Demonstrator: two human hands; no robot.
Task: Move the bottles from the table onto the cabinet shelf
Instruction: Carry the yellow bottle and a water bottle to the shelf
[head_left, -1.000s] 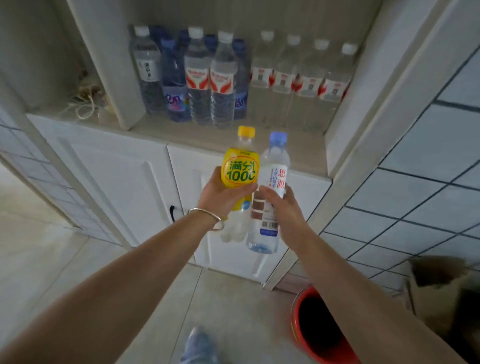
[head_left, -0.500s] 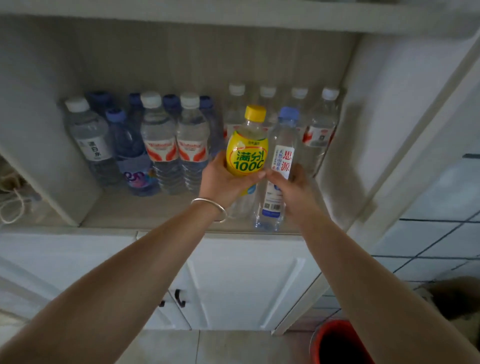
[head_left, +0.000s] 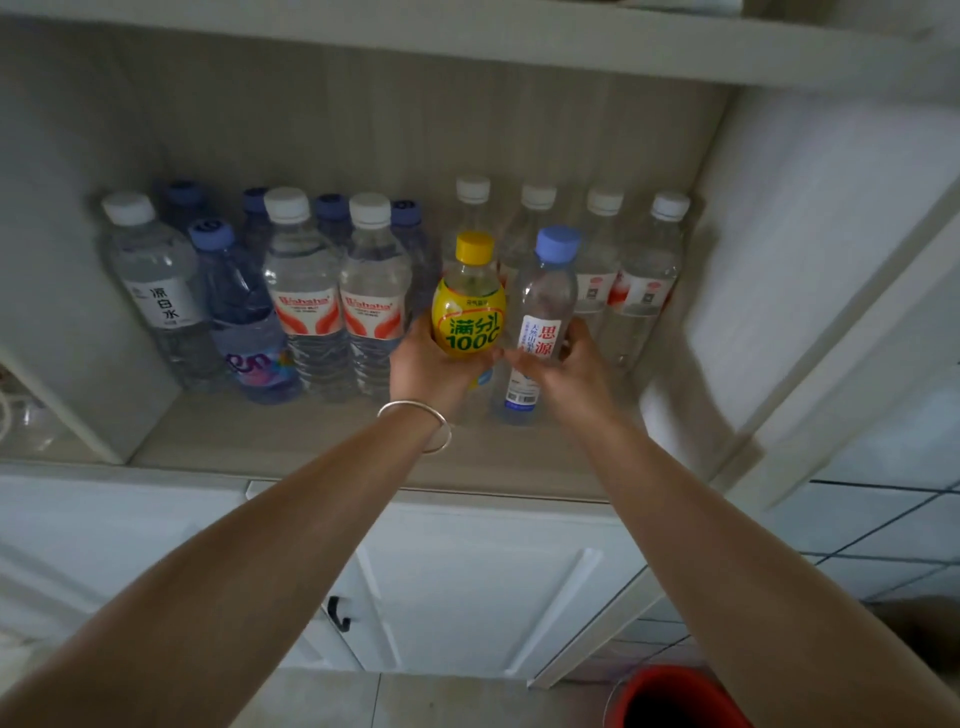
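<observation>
**Yellow-capped and blue-capped bottles held over the cabinet shelf**

Yellow plastic caps the bottle with the yellow label (head_left: 469, 312), which the left hand (head_left: 427, 368) grips from below and from the left, fingers curled round its lower body. Just beside it on the right stands the clear bottle with the pale blue cap (head_left: 543, 322), held upright by the right hand (head_left: 576, 371), whose fingers wrap its white label from the right side. The two bottles are almost touching, and the thumbs of both hands meet between them. Both bottles are inside the shelf opening, over the right half of the cabinet shelf (head_left: 311, 441), in front of the back row; whether their bases touch the board I cannot tell.

A silver bangle (head_left: 418, 423) circles the left wrist.

Behind the held pair, four clear bottles with white caps (head_left: 644, 280) line the back right of the shelf. Toward the left side stand two Wahaha bottles (head_left: 337, 312) with red and white labels, a blue-tinted bottle (head_left: 244, 322), and a white-capped bottle with a white label (head_left: 156, 291) nearest the left wall, with more blue-capped bottles behind them.

Below the shelf's front edge are white cabinet doors (head_left: 467, 587) with a black handle (head_left: 338, 613). A red bucket (head_left: 675, 699) sits on the floor at the lower right.
</observation>
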